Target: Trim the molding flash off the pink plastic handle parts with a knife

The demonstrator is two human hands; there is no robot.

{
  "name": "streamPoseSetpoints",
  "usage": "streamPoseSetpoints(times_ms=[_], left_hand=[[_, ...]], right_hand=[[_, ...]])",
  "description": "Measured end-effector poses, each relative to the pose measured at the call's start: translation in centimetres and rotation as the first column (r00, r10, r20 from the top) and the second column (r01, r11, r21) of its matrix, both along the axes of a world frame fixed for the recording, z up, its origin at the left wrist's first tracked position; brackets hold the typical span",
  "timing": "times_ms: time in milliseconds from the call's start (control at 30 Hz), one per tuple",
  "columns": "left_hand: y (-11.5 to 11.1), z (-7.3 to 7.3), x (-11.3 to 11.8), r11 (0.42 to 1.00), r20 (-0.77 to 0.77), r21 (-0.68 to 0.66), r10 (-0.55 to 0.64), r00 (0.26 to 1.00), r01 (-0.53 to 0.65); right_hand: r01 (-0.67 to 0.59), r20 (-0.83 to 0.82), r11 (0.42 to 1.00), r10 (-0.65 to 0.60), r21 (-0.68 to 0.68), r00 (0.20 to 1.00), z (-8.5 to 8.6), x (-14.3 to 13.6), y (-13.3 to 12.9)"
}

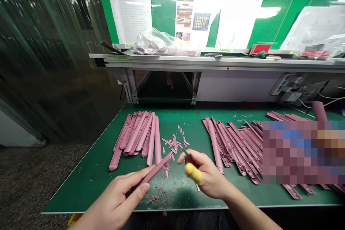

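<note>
My left hand (126, 194) is wrapped round a long pink plastic part (153, 174), whose far end slants up to the right. A small ring-like bit shows under that end. My right hand (206, 174) grips a small red-handled tool (190, 159) with a dark, narrow tip pointing up and left; blur hides its exact kind. One finger of this hand wears a yellow finger cover (193, 173). The tool's tip is apart from the part. Small pink offcuts (175, 143) lie scattered beyond my hands, and finer pink shavings (159, 197) lie in front of me.
A pile of pink parts (140, 133) lies on the green table (88, 187) at left, and a larger pile (234, 143) at right. Pixelation covers part of the right side. A metal shelf (167, 63) spans the back, holding a plastic bag (156, 41). Power sockets (285, 84) and cables sit at back right.
</note>
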State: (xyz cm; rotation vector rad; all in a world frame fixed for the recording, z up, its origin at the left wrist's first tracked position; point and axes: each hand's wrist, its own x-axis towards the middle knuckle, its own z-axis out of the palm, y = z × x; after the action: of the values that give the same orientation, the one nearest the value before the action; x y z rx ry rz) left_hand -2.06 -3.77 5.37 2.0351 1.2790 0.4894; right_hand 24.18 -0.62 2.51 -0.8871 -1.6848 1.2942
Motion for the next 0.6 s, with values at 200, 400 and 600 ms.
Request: streamPoseSetpoints(times_ms=[200, 400, 600], left_hand=[[2.6, 1.8, -2.5, 0.789, -0.489, 0.484, -0.114, 0.865, 0.378], [3.4, 5.1, -3.0, 0.438, -0.73, 0.593, -0.061, 0.681, 0.675], [2.6, 5.2, -2.9, 0.443, -0.638, 0.673, -0.058, 0.768, 0.592]], right_hand=[[-0.12, 0.538, 0.725, -0.379, 0.679, 0.753, 1.8, -1.4, 1.2], [-0.346, 0.633, 0.585, -0.403, 0.734, 0.661, 3.1, -1.4, 1.3], [-0.332, 0.563, 0.497, -0.438, 0.801, 0.701, 3.6, -1.1, 0.7]])
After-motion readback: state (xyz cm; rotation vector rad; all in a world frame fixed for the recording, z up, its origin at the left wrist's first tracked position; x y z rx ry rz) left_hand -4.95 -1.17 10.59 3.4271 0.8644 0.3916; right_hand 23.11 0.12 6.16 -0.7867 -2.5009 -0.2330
